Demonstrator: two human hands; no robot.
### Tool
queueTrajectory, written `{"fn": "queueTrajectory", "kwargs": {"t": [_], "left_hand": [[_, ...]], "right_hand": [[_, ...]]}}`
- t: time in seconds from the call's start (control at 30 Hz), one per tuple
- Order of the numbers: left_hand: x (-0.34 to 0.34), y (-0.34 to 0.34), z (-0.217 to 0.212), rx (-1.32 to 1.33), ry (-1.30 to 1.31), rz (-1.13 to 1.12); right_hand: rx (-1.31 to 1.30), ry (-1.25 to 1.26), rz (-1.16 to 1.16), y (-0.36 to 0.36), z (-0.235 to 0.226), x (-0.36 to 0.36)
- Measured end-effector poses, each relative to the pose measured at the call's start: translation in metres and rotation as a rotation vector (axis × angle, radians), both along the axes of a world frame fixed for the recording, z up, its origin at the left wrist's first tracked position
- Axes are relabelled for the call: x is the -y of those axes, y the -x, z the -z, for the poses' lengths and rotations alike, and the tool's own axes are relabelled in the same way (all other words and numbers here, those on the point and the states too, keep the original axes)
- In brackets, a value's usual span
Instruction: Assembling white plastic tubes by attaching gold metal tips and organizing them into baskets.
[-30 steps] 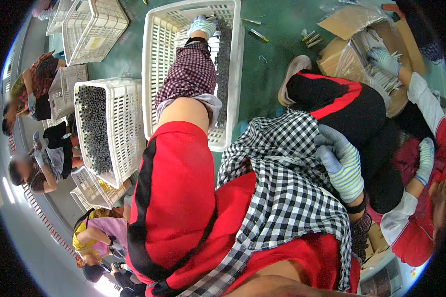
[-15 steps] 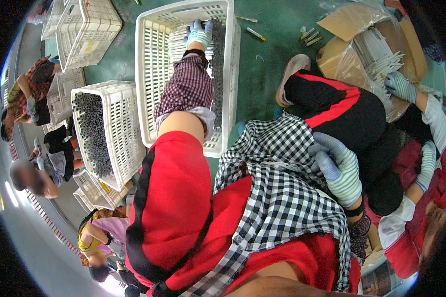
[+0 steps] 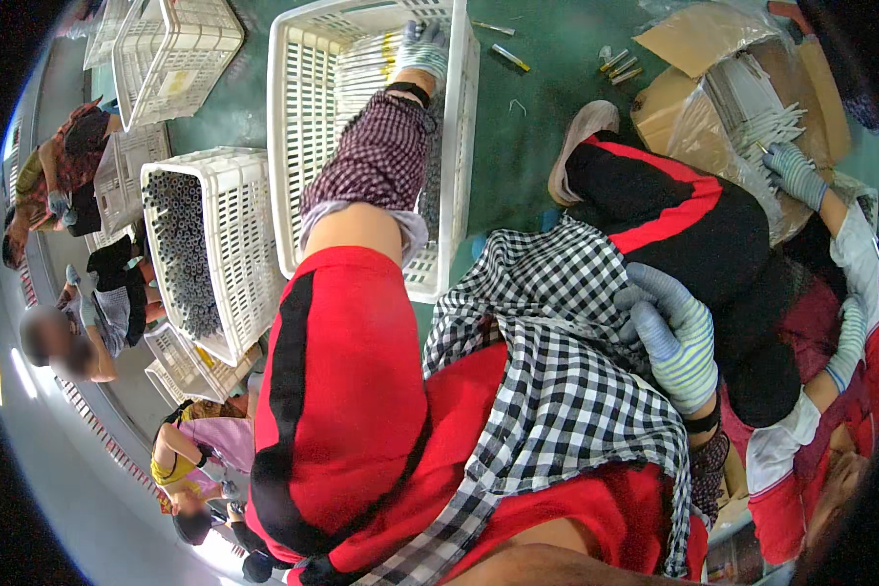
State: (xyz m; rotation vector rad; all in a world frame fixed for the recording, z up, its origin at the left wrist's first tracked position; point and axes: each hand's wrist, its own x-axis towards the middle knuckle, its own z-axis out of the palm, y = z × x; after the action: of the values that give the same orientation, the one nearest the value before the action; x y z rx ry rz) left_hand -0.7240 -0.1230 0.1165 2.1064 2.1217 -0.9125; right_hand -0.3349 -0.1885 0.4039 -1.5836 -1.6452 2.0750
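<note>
My left hand (image 3: 422, 56), in a striped knit glove with grey fingertips, reaches into the far end of a white slatted plastic crate (image 3: 456, 200). Its outstretched fingers rest at the thin pale tubes (image 3: 361, 70), some with yellow bands near their ends; the spot under the fingertips is hidden. Beside the hand, a dark grey stack of tube ends (image 3: 433, 195) runs along the crate's right side, partly behind my sleeve. Over my lap, my right hand (image 3: 676, 342), gloved alike, hangs loosely curled with thumb and fingers apart and nothing visible in it, above a black-and-white checked cloth (image 3: 547, 410).
Left stands another white crate (image 3: 239, 244) packed with grey tubes (image 3: 184, 254). A few loose tubes (image 3: 511, 57) lie on the green floor. To the right, a co-worker's gloved hand (image 3: 796, 176) touches white tubes in an open cardboard box (image 3: 674, 54). Other people work at far left.
My left hand has shifted right and slightly farther inside the crate, uncovering yellow-banded tubes. My right hand stays nearly in place over my lap. The whole view has shifted slightly.
</note>
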Motion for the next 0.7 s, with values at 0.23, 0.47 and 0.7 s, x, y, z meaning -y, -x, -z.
{"fn": "queueTrajectory", "kwargs": {"t": [0.23,0.47,0.7], "left_hand": [[0.002,0.011,0.012,0.099,-0.184,-0.071],[0.002,0.027,-0.007,1.384,-0.733,-0.837],[0.059,0.013,-0.008,0.049,0.049,0.122]], "right_hand": [[-0.055,-0.002,0.058,-0.004,0.006,0.002],[-0.110,-0.054,-0.017,-0.009,0.018,-0.010],[-0.173,-0.068,0.039,-0.011,0.026,-0.004]]}}
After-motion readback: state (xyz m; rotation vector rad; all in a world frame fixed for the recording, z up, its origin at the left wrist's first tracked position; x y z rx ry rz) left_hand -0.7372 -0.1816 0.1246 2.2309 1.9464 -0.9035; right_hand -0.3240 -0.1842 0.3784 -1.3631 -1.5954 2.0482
